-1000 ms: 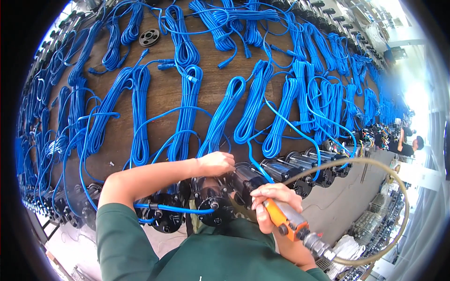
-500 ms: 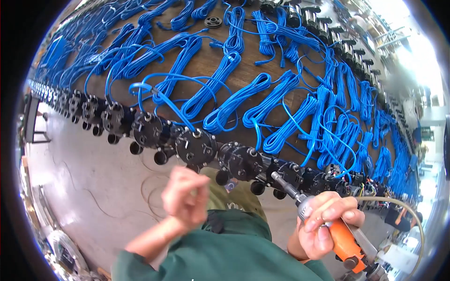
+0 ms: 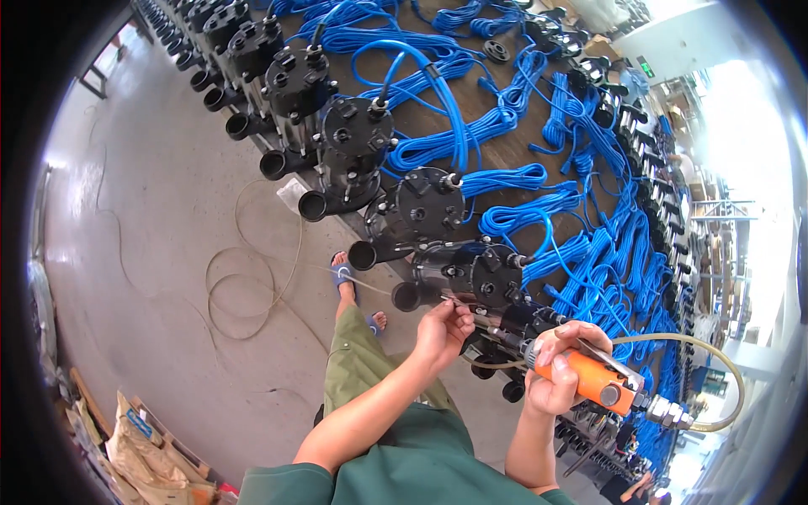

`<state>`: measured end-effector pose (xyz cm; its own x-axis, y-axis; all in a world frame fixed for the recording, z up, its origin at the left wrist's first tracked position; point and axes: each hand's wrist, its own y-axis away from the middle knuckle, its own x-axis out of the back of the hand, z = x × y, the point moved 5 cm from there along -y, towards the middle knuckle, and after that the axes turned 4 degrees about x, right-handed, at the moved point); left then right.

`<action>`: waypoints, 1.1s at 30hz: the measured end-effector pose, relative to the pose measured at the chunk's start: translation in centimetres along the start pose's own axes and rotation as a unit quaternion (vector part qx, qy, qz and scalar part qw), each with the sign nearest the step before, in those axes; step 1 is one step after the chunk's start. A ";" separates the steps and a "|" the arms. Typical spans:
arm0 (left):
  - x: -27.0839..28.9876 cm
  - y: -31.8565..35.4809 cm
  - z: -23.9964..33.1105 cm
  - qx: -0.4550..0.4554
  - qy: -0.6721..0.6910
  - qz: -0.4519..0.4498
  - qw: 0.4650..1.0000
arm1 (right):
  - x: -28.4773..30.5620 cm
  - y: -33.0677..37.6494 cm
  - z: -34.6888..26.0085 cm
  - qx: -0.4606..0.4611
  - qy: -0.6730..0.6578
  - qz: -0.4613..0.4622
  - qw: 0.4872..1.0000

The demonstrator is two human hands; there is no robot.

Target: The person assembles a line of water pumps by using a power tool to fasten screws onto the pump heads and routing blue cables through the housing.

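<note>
Fingers of the right hand (image 3: 555, 383) are wrapped around an orange driver (image 3: 593, 380), whose tip is held near the black pump (image 3: 497, 282). On the left hand (image 3: 442, 337), thumb and fingertips are held together just beside the pump, on its near side; whether anything small is pinched there cannot be told. A hose (image 3: 665, 337) is joined to the driver's end away from the pump. Beyond the pump, blue cables (image 3: 509, 178) are laid in bundles on the bench (image 3: 518, 147); other pumps (image 3: 421, 202) are lined up to its left.
</note>
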<state>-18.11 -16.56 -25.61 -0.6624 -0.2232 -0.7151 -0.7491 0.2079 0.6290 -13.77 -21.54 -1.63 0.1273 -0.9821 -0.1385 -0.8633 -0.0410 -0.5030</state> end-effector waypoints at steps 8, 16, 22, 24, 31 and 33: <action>1.2 -0.5 0.3 -0.025 -0.011 -0.018 0.999 | -1.1 -0.3 1.7 -0.018 0.020 -0.031 0.999; 0.8 -0.2 1.1 0.001 -0.067 0.026 0.997 | -1.9 -0.7 3.3 -0.020 0.022 -0.099 0.995; -2.1 4.7 6.0 -0.267 -0.665 0.121 0.687 | -1.7 -0.8 4.0 -0.024 0.026 -0.123 0.992; -6.0 6.5 6.4 -0.448 -0.732 0.076 0.508 | -1.6 -0.7 4.3 -0.047 0.033 -0.110 0.992; -6.9 1.8 8.7 -0.442 -0.768 -0.063 0.460 | -6.7 -3.9 3.2 0.006 -0.051 -0.150 0.987; -6.5 1.4 8.7 -0.430 -0.771 -0.069 0.464 | -7.5 -3.9 5.3 -0.047 0.002 -0.163 0.986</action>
<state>-14.84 -6.50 -22.75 -0.3113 0.9072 0.2830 -0.9489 -0.3130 -0.0404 -8.78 -13.07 -3.15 0.4034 -0.9148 0.0210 -0.8185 -0.3710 -0.4386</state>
